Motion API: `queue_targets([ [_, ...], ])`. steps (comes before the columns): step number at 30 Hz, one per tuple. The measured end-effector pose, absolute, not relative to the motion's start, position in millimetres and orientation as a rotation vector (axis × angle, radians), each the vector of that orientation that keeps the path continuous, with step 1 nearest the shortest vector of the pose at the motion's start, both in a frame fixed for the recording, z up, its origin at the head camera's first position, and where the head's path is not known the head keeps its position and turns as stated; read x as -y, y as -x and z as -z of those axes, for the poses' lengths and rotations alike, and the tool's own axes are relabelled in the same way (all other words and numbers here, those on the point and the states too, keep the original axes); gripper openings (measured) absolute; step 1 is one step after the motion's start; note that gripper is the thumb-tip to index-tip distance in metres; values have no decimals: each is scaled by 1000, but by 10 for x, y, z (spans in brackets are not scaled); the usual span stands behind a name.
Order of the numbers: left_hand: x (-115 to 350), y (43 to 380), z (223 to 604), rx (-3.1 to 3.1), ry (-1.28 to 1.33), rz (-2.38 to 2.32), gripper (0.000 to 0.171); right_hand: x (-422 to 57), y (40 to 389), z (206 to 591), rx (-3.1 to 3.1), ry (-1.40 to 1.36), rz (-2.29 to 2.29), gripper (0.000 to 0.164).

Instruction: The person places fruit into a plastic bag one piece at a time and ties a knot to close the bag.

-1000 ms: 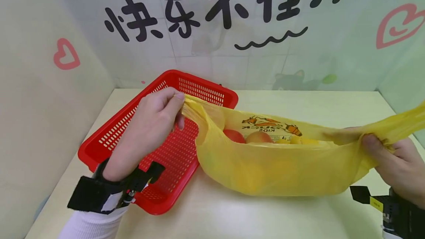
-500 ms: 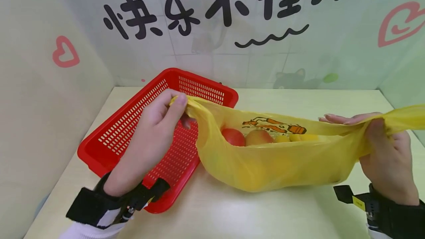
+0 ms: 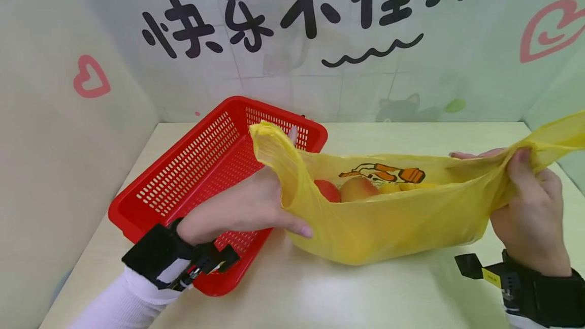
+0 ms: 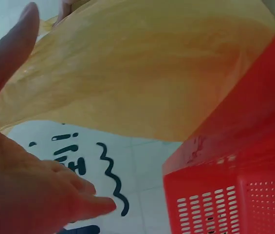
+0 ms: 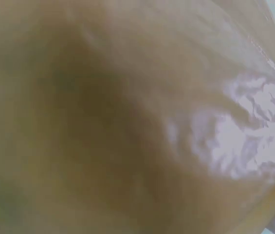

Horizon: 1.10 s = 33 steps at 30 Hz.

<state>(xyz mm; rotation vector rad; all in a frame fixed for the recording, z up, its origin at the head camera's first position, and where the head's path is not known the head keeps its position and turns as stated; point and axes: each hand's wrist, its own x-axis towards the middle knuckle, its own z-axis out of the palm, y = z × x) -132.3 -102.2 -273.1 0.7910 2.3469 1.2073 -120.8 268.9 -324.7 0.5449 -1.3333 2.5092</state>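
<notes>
A translucent yellow plastic bag (image 3: pixel 388 230) with an orange print hangs stretched sideways above the table. Through its mouth show a red round fruit (image 3: pixel 327 190), a yellow-red round fruit (image 3: pixel 358 189) and some yellow pieces (image 3: pixel 390 188). My right hand (image 3: pixel 530 207) grips the bag's gathered right end, with the tail sticking out beyond it. At the left end, my left hand (image 3: pixel 258 202) has its thumb and fingers spread, the thumb in front of the bag and a fingertip showing behind it. In the left wrist view, its fingers (image 4: pixel 79 204) are extended. The right wrist view is filled with blurred bag.
A red perforated plastic basket (image 3: pixel 219 287) lies slanted on the pale table (image 3: pixel 365 298), behind and left of the left hand. A printed wall (image 3: pixel 292 90) closes off the back, with side walls left and right.
My left hand has let go of the bag's left end and moved right and down, its fingers spreading around the outside. My right hand has shifted slightly left overall, still gripping the bag.
</notes>
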Motion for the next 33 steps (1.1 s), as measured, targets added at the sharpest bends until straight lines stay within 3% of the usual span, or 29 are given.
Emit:
queue_targets([
  [2,967,1368,2759,-2280,-852,-1229,123,-2691,1221,3256,1309,-537,-2543,39],
  [10,885,1260,2835,-2147,-1023,-1309,48,-2712,1237,3279,1265,-503,-2636,39],
  [14,851,1113,2845,-2178,-1046,-1371,30,-2755,1222,3265,1241,-470,-2675,38],
  [20,711,880,2821,-2117,-860,-1715,18,-2773,1172,3221,1231,-536,-2687,38],
  [25,455,781,2812,-1941,-511,-2215,33,-2639,1131,3130,1414,-551,-2463,35],
  [33,249,804,2810,-1933,-362,-2414,29,-2482,1091,3112,1299,-767,-2400,32],
])
